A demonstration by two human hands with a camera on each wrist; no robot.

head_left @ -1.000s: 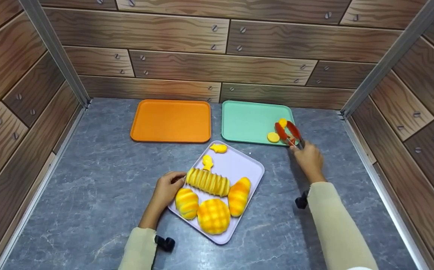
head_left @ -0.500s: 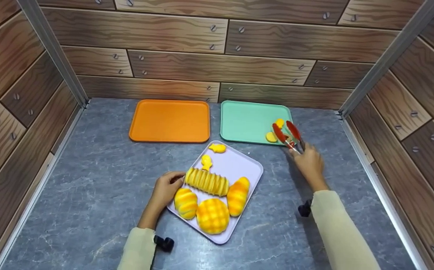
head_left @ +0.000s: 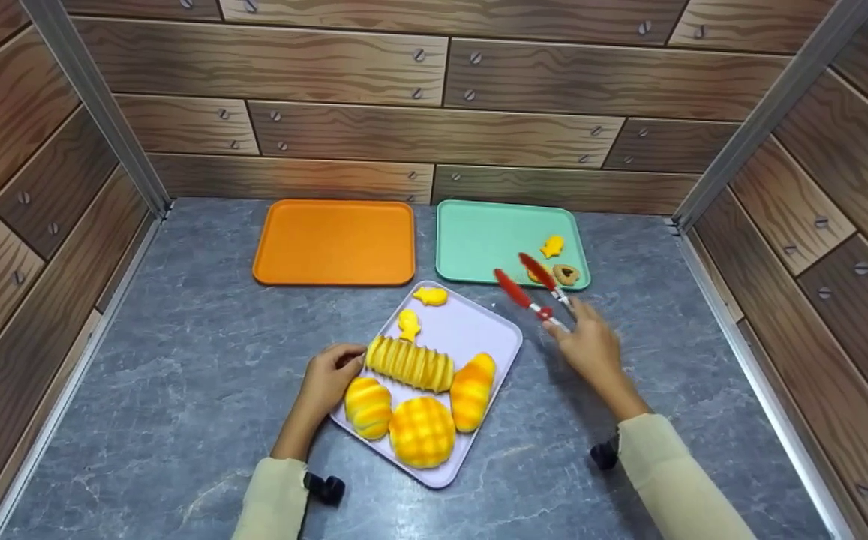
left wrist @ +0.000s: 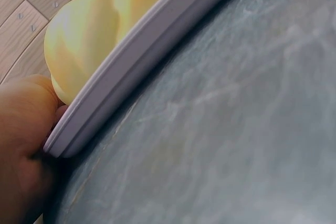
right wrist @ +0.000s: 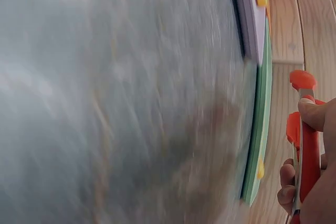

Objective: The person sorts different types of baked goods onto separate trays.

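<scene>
My left hand [head_left: 328, 382] grips the left edge of a lilac tray [head_left: 471, 322]; in the left wrist view the fingers meet the tray's corner. On this tray lie two fish-shaped yellow crackers, one of them a cracker [head_left: 430, 295] at the far corner, a ridged long loaf [head_left: 409, 364], a checkered round bun [head_left: 422, 433], a striped bun [head_left: 367, 407] and a croissant-like roll [head_left: 473, 391]. My right hand [head_left: 591, 349] holds red-tipped tongs [head_left: 513, 289], spread with nothing between the tips. They overlap the green tray's [head_left: 494, 232] front edge in the head view.
Toward the green tray's right end lie a fish-shaped cracker [head_left: 552, 246], a heart-centred cookie [head_left: 566, 275] and a yellow round piece partly behind the tongs. An orange tray [head_left: 334, 244] stands at the back left. Wood-patterned walls [head_left: 343, 127] enclose the table on three sides.
The tongs have spread and drawn back left and toward me from the green tray's right end, uncovering the heart-centred cookie there. My left hand stays at the lilac tray.
</scene>
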